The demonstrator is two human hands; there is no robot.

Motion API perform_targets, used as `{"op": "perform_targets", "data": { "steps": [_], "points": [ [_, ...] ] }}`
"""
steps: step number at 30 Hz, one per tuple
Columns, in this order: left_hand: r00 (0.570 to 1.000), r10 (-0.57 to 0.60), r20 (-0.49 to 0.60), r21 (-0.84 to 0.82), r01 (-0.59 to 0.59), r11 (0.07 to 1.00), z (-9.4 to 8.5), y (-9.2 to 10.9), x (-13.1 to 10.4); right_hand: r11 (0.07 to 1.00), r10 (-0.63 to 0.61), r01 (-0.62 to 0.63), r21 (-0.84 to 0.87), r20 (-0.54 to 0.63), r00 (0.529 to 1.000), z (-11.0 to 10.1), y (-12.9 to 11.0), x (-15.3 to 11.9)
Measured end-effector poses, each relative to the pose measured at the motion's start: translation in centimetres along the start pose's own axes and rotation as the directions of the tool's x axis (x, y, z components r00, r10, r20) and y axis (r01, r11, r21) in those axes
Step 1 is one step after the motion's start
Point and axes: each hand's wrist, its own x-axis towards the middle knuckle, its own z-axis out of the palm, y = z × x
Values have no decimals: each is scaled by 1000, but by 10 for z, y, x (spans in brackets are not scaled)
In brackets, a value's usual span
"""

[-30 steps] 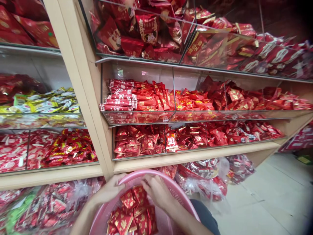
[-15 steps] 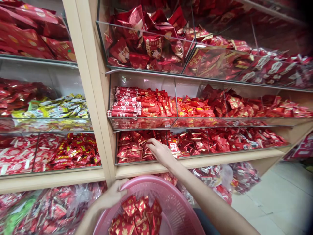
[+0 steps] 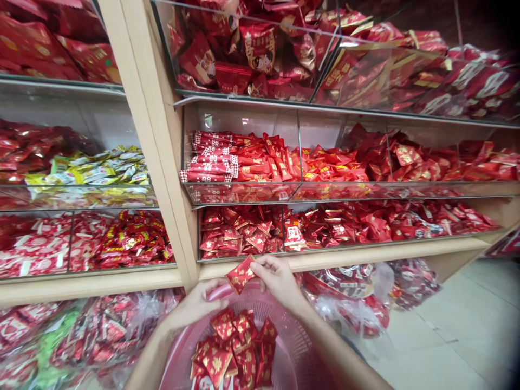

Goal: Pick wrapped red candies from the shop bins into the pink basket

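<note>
My right hand (image 3: 276,281) pinches a small red and gold wrapped candy packet (image 3: 241,274) by its edge. The packet hangs over the far rim of a pink plastic basket (image 3: 298,346). At the basket's upper left, my left hand (image 3: 197,304) has its thumb inside the rim and its fingers over it. Inside the basket lies a heap of similar red and gold packets (image 3: 244,346). Just beyond, on the lowest shelf, a compartment holds matching red packets (image 3: 233,233).
Wooden shelving (image 3: 148,124) with clear-fronted bins stands ahead. Yellow and white candies (image 3: 97,170) fill a bin at left. Below the shelf are clear bags of candy (image 3: 117,330) on the left and more plastic bags (image 3: 353,298) on the right. Tiled floor (image 3: 439,336) shows at lower right.
My right hand has drawn back from the lowest shelf bin to above the basket, now with a packet in its fingers. My left hand has shifted slightly right along the rim.
</note>
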Motion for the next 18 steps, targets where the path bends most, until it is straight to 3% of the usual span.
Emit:
{"op": "perform_targets", "data": {
  "steps": [4,8,11,18],
  "points": [
    [1000,-26,4,-74,27,997,-1,12,-3,991,104,-108,81,49,993,7,23,-2],
    [997,-68,44,73,64,995,0,16,-6,947,197,-200,252,38,980,16,36,-7],
    [994,-85,64,91,79,993,2,15,-5,906,255,-251,340,33,966,22,39,-15],
    [995,-56,86,82,49,995,0,13,-5,929,285,-303,211,110,952,14,47,-30]
  ]
}}
